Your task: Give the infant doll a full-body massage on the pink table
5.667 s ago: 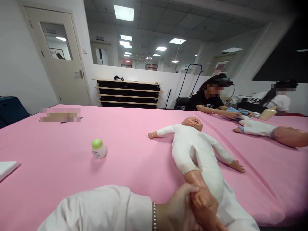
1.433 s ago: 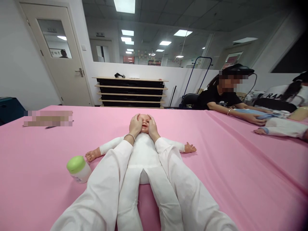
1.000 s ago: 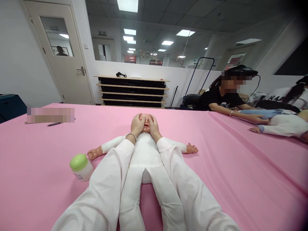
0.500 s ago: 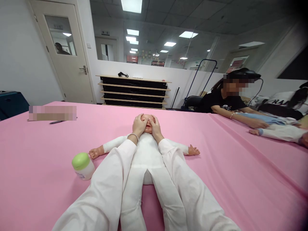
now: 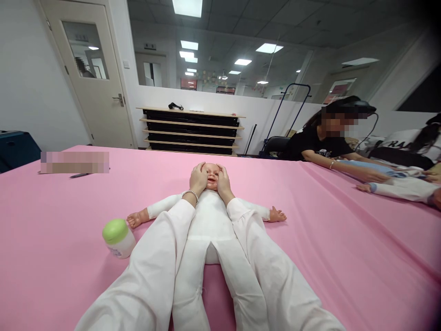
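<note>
A baby doll (image 5: pixel 211 216) with a white cloth body lies on its back, arms spread and legs toward me. My left hand (image 5: pixel 199 178) cups one side of the doll's head (image 5: pixel 212 173), fingers curved around it. On the other side my right hand (image 5: pixel 223 181) does the same. Between my hands the doll's eyes, nose and open mouth show. A beaded bracelet circles my left wrist. Beside the doll's hand on the left stands a jar (image 5: pixel 119 239) with a green lid, close to my left sleeve.
A pink cloth (image 5: pixel 310 257) covers the table. At the far left lie a pen (image 5: pixel 79 175) and a blurred-out item. On the right a co-worker (image 5: pixel 330 142) handles another doll (image 5: pixel 403 189) in light clothing. A low shelf (image 5: pixel 193 131) stands behind the table.
Both thumbs have moved outward from the middle of the doll's face to its sides, uncovering the eyes and nose. The doll and jar stay in place.
</note>
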Demonstrator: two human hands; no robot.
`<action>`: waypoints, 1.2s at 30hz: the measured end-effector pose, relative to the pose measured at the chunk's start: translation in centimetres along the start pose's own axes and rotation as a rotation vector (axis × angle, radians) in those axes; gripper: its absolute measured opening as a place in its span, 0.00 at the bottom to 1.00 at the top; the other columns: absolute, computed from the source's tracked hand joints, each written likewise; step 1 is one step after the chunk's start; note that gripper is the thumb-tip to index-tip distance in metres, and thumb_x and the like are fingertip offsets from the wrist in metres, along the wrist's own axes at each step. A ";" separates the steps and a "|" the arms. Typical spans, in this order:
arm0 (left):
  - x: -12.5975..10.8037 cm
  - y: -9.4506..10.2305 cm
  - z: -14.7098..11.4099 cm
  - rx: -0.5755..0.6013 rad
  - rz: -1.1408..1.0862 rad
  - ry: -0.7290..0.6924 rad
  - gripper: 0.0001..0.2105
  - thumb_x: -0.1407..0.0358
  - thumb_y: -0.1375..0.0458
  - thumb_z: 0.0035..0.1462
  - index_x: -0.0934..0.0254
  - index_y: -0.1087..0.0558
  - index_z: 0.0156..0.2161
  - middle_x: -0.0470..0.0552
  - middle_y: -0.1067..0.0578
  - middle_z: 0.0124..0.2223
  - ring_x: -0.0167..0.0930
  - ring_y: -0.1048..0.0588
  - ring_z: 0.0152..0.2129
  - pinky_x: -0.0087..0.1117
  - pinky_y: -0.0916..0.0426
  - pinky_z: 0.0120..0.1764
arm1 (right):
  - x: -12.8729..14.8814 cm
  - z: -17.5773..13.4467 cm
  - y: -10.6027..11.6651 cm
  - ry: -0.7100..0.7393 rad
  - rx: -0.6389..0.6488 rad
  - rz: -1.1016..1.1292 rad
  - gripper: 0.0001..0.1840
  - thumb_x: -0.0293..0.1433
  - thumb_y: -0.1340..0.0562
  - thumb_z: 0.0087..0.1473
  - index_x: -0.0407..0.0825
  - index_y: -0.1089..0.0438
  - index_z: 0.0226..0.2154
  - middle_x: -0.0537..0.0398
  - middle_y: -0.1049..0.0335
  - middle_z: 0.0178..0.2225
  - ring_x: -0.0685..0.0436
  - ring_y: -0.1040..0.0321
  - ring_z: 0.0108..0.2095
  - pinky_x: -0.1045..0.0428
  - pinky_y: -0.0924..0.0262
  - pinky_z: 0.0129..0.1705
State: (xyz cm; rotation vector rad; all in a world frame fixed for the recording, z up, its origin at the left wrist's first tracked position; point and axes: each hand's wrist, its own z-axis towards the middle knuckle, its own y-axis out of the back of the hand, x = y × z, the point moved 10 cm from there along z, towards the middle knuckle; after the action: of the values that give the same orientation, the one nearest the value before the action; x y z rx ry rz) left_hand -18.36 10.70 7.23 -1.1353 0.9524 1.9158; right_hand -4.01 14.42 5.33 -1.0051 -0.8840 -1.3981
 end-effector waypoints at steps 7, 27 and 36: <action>-0.6 0.1 -0.4 0.013 0.040 -0.046 0.21 0.61 0.46 0.51 0.64 0.34 0.51 0.57 0.33 0.54 0.36 0.35 0.51 0.34 0.41 0.53 | 1.0 -0.3 -0.4 0.072 0.046 -0.007 0.22 0.41 0.41 0.44 0.49 0.37 0.42 0.51 0.37 0.48 0.44 0.42 0.50 0.47 0.49 0.56; -0.1 0.0 -0.1 0.006 0.016 0.002 0.19 0.68 0.55 0.55 0.64 0.32 0.51 0.53 0.32 0.55 0.33 0.36 0.53 0.32 0.42 0.54 | 0.2 0.1 0.3 0.011 -0.027 -0.037 0.18 0.30 0.53 0.48 0.50 0.36 0.40 0.54 0.35 0.46 0.47 0.40 0.49 0.47 0.47 0.54; -0.6 0.2 -0.4 0.001 0.052 -0.050 0.20 0.61 0.45 0.51 0.63 0.33 0.50 0.55 0.32 0.53 0.36 0.34 0.50 0.34 0.40 0.52 | 0.9 -0.3 0.0 0.081 0.023 -0.041 0.22 0.41 0.41 0.44 0.50 0.36 0.43 0.52 0.36 0.48 0.44 0.41 0.50 0.47 0.47 0.55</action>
State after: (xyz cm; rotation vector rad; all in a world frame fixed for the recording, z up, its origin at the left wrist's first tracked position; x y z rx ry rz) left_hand -18.12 10.16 7.72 -1.0672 0.9642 1.9760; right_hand -4.03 13.84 6.07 -0.9112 -0.8636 -1.4502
